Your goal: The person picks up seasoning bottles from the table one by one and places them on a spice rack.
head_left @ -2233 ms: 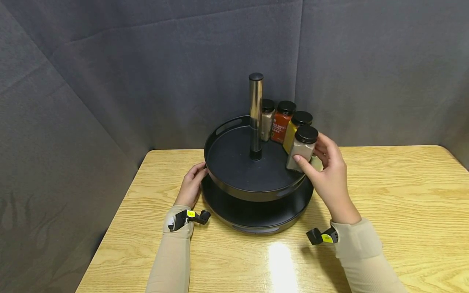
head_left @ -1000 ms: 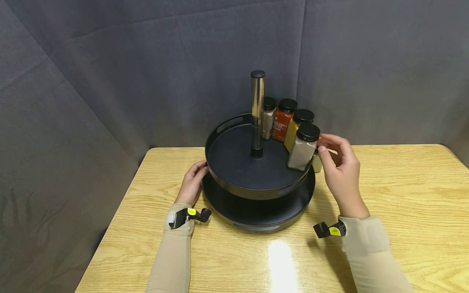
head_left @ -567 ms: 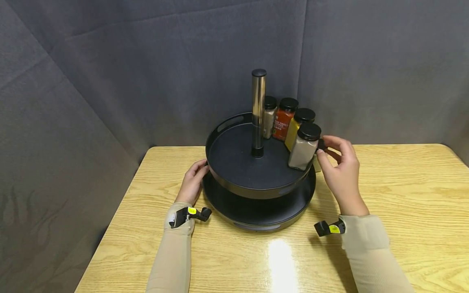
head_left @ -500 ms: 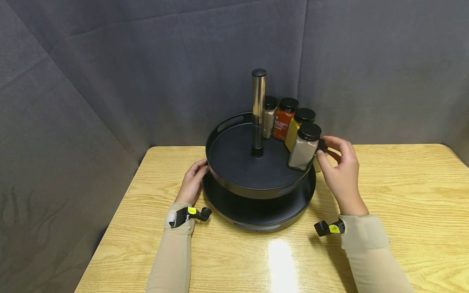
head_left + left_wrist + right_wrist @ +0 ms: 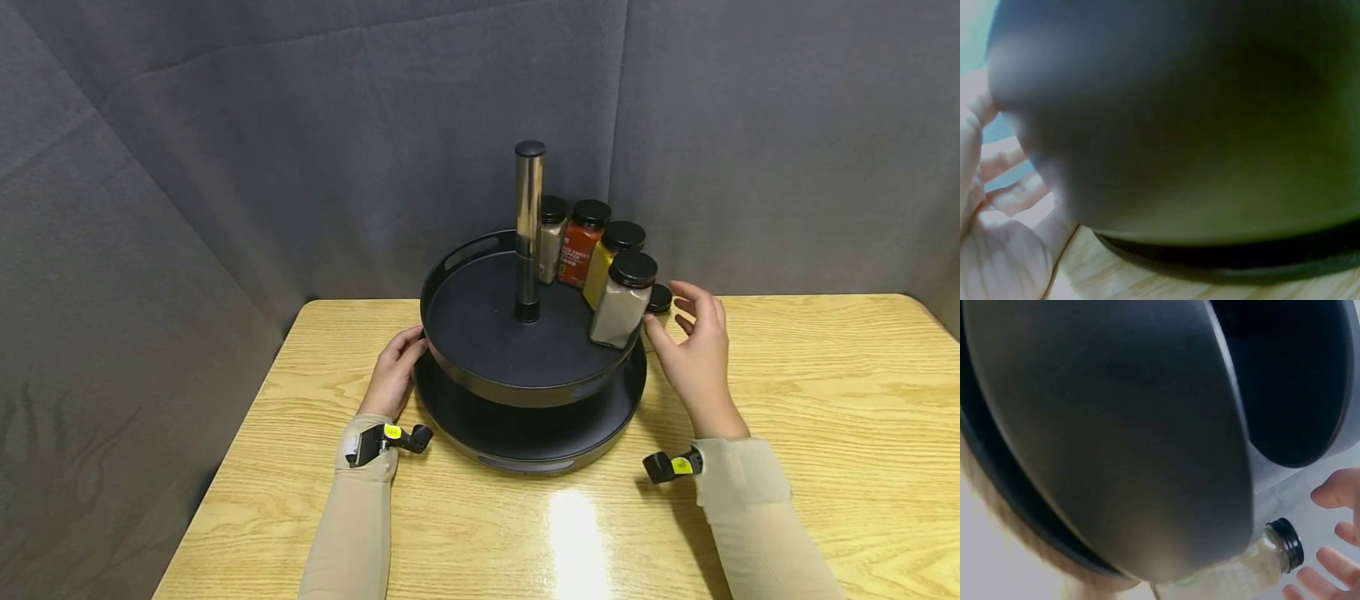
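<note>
A two-tier black turntable tray stands on the table, its upper tray (image 5: 517, 350) above a wider lower tray (image 5: 525, 442). My left hand (image 5: 390, 375) rests at its left side, fingers (image 5: 1019, 194) against the dark wall in the left wrist view. A spice jar (image 5: 622, 308) of greyish powder stands on the upper tray's right edge. Behind it are a yellow jar (image 5: 598, 271), a red jar (image 5: 576, 254) and a beige jar (image 5: 551, 246). My right hand (image 5: 693, 350) is beside a black-lidded jar (image 5: 1229, 575), mostly hidden behind the tray; its fingers are spread, apart from the lid.
A pole (image 5: 529, 233) with a black cap rises from the upper tray's middle. Grey cloth (image 5: 420, 150) hangs behind and to the left of the wooden table (image 5: 825, 433). A camera mount is strapped to each wrist.
My right hand let go of the greyish jar on the upper tray and moved right. It then held the lid of the jar behind and has come off it. The left hand stayed put.
</note>
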The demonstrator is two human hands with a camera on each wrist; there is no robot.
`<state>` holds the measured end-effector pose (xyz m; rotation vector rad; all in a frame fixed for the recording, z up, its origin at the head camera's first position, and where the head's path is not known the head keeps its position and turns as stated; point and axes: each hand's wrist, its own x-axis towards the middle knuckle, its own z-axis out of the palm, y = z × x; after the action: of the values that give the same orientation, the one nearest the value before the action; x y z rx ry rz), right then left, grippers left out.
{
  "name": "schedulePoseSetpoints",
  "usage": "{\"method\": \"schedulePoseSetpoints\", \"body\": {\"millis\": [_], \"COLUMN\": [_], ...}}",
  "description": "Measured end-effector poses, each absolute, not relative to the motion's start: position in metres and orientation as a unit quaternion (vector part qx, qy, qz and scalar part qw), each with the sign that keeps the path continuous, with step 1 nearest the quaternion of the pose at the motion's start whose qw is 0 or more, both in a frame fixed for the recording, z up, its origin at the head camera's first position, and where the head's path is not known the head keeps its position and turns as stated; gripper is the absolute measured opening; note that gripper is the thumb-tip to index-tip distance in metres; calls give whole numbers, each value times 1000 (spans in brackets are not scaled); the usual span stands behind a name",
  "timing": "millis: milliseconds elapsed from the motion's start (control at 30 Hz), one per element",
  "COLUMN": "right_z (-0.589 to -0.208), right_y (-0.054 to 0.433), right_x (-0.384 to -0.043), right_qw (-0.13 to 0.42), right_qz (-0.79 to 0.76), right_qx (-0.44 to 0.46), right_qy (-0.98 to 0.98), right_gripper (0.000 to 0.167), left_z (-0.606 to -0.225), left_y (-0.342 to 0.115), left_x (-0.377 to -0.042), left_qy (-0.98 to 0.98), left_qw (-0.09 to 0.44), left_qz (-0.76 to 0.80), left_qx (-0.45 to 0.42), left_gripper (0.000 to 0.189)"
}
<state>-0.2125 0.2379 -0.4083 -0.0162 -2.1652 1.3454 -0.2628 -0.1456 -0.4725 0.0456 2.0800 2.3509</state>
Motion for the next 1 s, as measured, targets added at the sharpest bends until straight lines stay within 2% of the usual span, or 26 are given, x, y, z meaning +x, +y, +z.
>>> {"method": "schedulePoseSetpoints", "body": {"millis": [533,1000], "right_z": [-413,-420], "right_y": [241,241], "right_x": [-215,-217], "right_qw": [174,180], "right_qz": [491,478], "right_qx": [-58,-77], "right_qy": [-852,-856], "right_gripper": [68,57], "left_z": [-470,-472], "left_y": [-143,-144], "left_x": [-260,-260], "left_qy": [668,663], "left_qw": [-11,-6], "left_qz": [744,748], "left_qx": [18,22], "left_gripper": [37,38]}}
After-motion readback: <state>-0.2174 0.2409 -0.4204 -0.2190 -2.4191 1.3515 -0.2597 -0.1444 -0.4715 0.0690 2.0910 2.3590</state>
